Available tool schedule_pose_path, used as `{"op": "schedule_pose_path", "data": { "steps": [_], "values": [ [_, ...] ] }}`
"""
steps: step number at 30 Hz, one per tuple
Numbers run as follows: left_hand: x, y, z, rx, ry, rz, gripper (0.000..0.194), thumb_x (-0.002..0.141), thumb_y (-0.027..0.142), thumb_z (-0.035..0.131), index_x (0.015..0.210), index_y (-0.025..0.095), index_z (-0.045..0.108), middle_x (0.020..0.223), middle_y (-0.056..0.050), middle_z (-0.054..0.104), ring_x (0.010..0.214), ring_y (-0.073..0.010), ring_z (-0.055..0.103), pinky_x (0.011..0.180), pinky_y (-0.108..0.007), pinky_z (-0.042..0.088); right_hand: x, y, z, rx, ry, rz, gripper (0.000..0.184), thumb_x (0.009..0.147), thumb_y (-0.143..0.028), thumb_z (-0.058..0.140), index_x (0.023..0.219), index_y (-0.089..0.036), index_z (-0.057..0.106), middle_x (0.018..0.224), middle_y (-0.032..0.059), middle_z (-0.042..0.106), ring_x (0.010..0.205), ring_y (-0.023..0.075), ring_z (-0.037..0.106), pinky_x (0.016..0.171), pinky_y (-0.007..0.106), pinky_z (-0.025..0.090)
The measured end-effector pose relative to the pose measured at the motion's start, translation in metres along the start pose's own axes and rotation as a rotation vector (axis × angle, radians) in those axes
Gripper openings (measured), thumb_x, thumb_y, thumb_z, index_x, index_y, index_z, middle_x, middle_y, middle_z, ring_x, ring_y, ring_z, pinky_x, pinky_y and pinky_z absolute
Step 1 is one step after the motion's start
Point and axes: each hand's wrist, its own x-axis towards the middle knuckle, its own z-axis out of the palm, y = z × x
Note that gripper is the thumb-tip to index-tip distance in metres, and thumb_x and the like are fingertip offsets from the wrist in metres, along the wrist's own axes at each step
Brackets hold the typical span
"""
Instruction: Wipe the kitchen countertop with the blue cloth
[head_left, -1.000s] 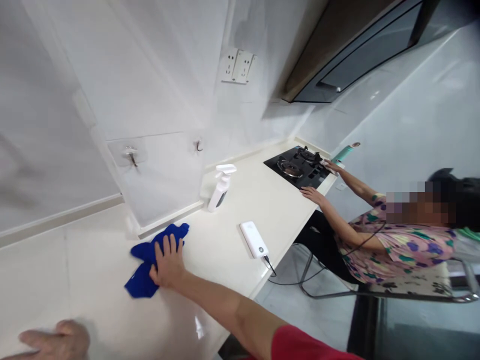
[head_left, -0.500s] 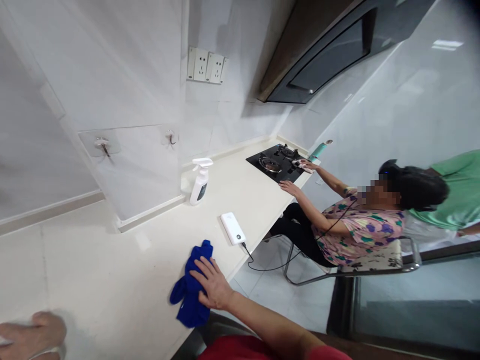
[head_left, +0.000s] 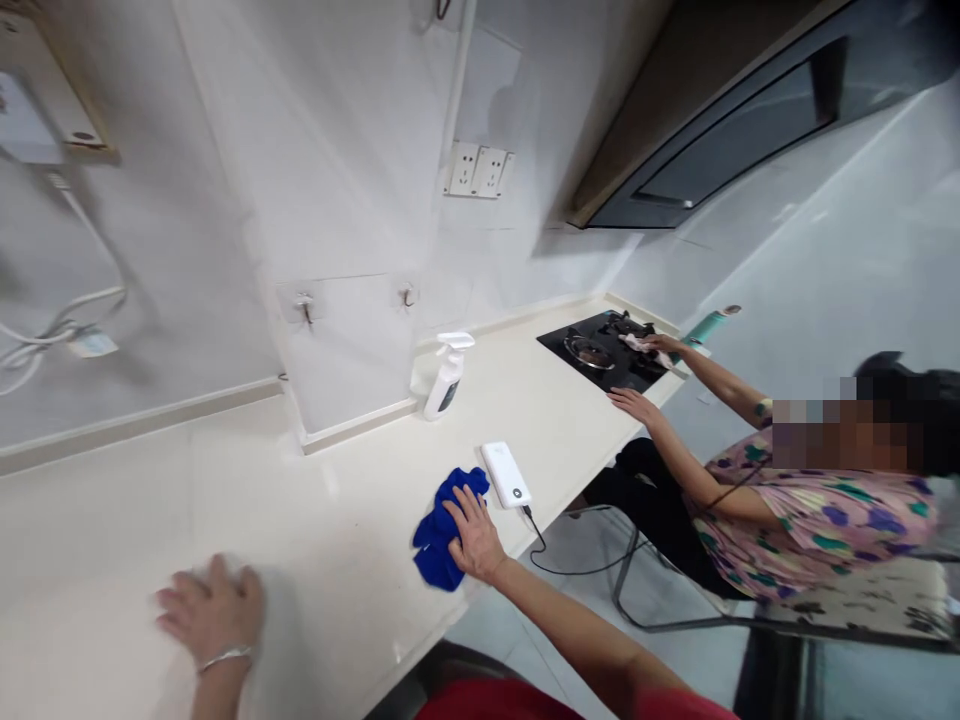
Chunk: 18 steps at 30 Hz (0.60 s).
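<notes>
My right hand (head_left: 474, 537) presses flat on a crumpled blue cloth (head_left: 441, 530) near the front edge of the cream countertop (head_left: 315, 520), fingers spread over it. The cloth lies just left of a white power bank (head_left: 506, 474) with a black cable. My left hand (head_left: 210, 615) rests palm down on the counter at the lower left, fingers spread, a bracelet on the wrist, holding nothing.
A white spray bottle (head_left: 445, 378) stands by the wall. At the far end a black gas hob (head_left: 606, 349) is being wiped by a seated person in a floral top (head_left: 810, 500). Wall sockets (head_left: 476, 170), two hooks and a range hood (head_left: 720, 130) sit above.
My right hand has pushed the blue cloth from near the wall out to the counter's front edge and then along it toward the power bank. My left hand has come further into view.
</notes>
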Motion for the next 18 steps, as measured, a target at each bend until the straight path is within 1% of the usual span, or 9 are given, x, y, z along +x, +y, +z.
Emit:
{"op": "schedule_pose_path", "data": {
  "steps": [3,6,8,10,12,14,16,17,18],
  "values": [
    [-0.026,0.022,0.004,-0.141,-0.016,0.152,0.052,0.09,0.037,0.036,0.129,0.008,0.056,0.151,-0.027,0.033,0.147,-0.0417,0.012,0.112,-0.066,0.025,0.049,-0.013,0.001,-0.031,0.02,0.088,0.069,0.079,-0.028,0.05,0.146,-0.016,0.039,0.159,0.0155,0.025,0.149,0.0348,0.011,0.119,0.055,0.012],
    [-0.044,0.041,0.009,-0.34,-0.05,0.344,0.05,0.092,0.039,0.034,0.126,0.011,0.058,0.15,-0.021,0.039,0.149,-0.0327,0.015,0.117,-0.056,0.027,0.1,-0.042,0.001,-0.054,0.019,0.227,0.07,0.083,-0.033,0.049,0.149,-0.013,0.034,0.158,0.0213,0.024,0.147,0.0406,0.013,0.114,0.062,0.011],
    [-0.051,0.058,0.011,-0.468,-0.101,0.437,0.05,0.093,0.041,0.034,0.13,0.015,0.055,0.149,-0.016,0.043,0.146,-0.0267,0.026,0.117,-0.048,0.032,0.128,-0.068,0.002,-0.05,-0.021,0.292,0.072,0.085,-0.034,0.048,0.15,-0.01,0.03,0.157,0.0249,0.022,0.146,0.0439,0.015,0.111,0.066,0.013],
    [-0.053,0.08,0.013,-0.556,-0.158,0.479,0.05,0.095,0.041,0.034,0.137,0.018,0.049,0.148,-0.013,0.046,0.141,-0.0223,0.038,0.116,-0.044,0.036,0.15,-0.094,0.004,-0.022,-0.074,0.291,0.075,0.085,-0.037,0.048,0.151,-0.007,0.025,0.157,0.0279,0.017,0.145,0.0455,0.015,0.108,0.068,0.014],
    [-0.051,0.108,0.017,-0.603,-0.179,0.473,0.052,0.096,0.042,0.034,0.142,0.02,0.043,0.148,-0.011,0.046,0.138,-0.0201,0.042,0.116,-0.042,0.037,0.163,-0.111,0.006,0.083,-0.115,0.211,0.079,0.084,-0.042,0.051,0.151,-0.009,0.025,0.158,0.0273,0.015,0.146,0.0452,0.014,0.107,0.07,0.014],
    [-0.046,0.135,0.026,-0.6,-0.151,0.404,0.055,0.096,0.041,0.032,0.145,0.018,0.041,0.15,-0.013,0.044,0.141,-0.0219,0.038,0.117,-0.045,0.035,0.167,-0.113,0.006,0.295,-0.112,0.071,0.074,0.083,-0.046,0.054,0.148,-0.017,0.036,0.158,0.0206,0.024,0.145,0.0422,0.019,0.109,0.069,0.017],
    [-0.04,0.159,0.038,-0.525,-0.112,0.293,0.056,0.096,0.041,0.031,0.144,0.015,0.043,0.15,-0.017,0.042,0.144,-0.0271,0.031,0.117,-0.051,0.032,0.162,-0.098,0.005,0.494,-0.075,-0.051,0.055,0.085,-0.043,0.053,0.138,-0.026,0.05,0.151,0.0108,0.043,0.14,0.0333,0.035,0.111,0.06,0.028],
    [-0.037,0.169,0.044,-0.459,-0.097,0.236,0.056,0.095,0.04,0.031,0.143,0.013,0.045,0.15,-0.019,0.041,0.145,-0.0307,0.028,0.116,-0.055,0.03,0.158,-0.086,0.004,0.559,-0.045,-0.085,0.047,0.088,-0.039,0.048,0.133,-0.028,0.055,0.143,0.0073,0.052,0.135,0.0275,0.044,0.11,0.052,0.035],
    [-0.035,0.178,0.051,-0.379,-0.086,0.188,0.056,0.095,0.039,0.034,0.142,0.012,0.047,0.15,-0.021,0.04,0.146,-0.0348,0.025,0.115,-0.059,0.027,0.152,-0.073,0.003,0.594,-0.014,-0.095,0.043,0.091,-0.034,0.042,0.13,-0.028,0.058,0.136,0.0054,0.059,0.127,0.0222,0.052,0.108,0.045,0.041]
  ]
}}
